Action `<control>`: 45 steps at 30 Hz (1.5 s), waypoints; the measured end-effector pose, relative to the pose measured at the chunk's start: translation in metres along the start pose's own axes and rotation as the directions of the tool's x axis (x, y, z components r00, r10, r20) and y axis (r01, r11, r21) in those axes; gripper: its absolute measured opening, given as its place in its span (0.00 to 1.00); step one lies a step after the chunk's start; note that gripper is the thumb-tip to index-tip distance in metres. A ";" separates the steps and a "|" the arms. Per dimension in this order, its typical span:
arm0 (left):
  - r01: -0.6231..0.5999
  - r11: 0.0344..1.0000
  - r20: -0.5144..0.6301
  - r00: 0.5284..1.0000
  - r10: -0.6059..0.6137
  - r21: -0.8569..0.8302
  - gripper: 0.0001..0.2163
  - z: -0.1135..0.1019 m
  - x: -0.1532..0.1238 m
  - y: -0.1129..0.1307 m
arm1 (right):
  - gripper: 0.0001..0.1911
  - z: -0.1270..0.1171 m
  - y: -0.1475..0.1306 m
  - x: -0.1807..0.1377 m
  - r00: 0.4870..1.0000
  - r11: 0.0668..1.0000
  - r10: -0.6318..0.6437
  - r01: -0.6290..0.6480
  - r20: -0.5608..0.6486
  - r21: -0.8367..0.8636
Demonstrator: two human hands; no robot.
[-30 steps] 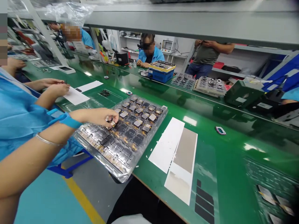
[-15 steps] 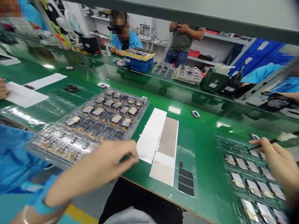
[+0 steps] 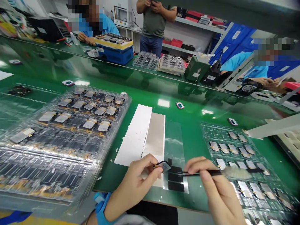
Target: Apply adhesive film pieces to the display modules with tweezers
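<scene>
The left hand (image 3: 138, 178) pinches one small grey piece (image 3: 166, 167) between thumb and forefinger, at the near middle of the table (image 3: 192, 134). The right hand (image 3: 217, 190) grips one pair of tweezers (image 3: 234, 172), tips at three wide black strips (image 3: 176, 186); whether they touch, I cannot tell. One left tray (image 3: 42, 203), four silver-faced units (image 3: 62, 117) in its third row from far, and one right tray (image 3: 215, 132) flank them. One green box (image 3: 197, 66), far right, bears one white label (image 3: 196, 75), its writing unreadable.
</scene>
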State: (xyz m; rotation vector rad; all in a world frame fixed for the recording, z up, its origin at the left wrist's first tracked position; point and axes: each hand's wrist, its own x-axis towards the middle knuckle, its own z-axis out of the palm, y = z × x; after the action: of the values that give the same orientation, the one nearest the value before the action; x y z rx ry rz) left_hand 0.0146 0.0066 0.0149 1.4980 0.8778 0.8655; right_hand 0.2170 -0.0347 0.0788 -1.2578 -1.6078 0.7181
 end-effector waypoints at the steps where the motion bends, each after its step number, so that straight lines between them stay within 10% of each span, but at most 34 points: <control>1: 0.013 1.000 -0.005 1.000 -0.013 -0.025 0.07 0.000 -0.001 -0.002 | 0.14 0.004 0.002 -0.004 1.000 1.000 -0.006 0.006 -0.005 0.003; 10: 0.105 0.993 0.008 0.994 -0.106 0.057 0.07 -0.001 -0.005 0.000 | 0.04 0.032 0.065 -0.013 0.910 0.984 0.169 -0.133 -0.379 0.120; 23: -0.382 0.635 0.388 0.911 0.138 0.672 0.10 0.019 0.012 0.002 | 0.10 0.038 0.080 -0.016 0.873 0.928 0.365 -0.312 -0.325 0.203; 45: -0.294 0.754 0.270 0.950 0.160 0.588 0.06 0.016 0.012 0.002 | 0.14 0.036 0.070 -0.011 0.782 0.890 0.427 -0.274 -0.453 0.365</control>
State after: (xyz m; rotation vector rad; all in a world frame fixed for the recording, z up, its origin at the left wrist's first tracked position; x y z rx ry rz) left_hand 0.0346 0.0094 0.0163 2.2766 0.8804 0.5909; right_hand 0.2122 -0.0208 0.0006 -1.4079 -0.7944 0.7202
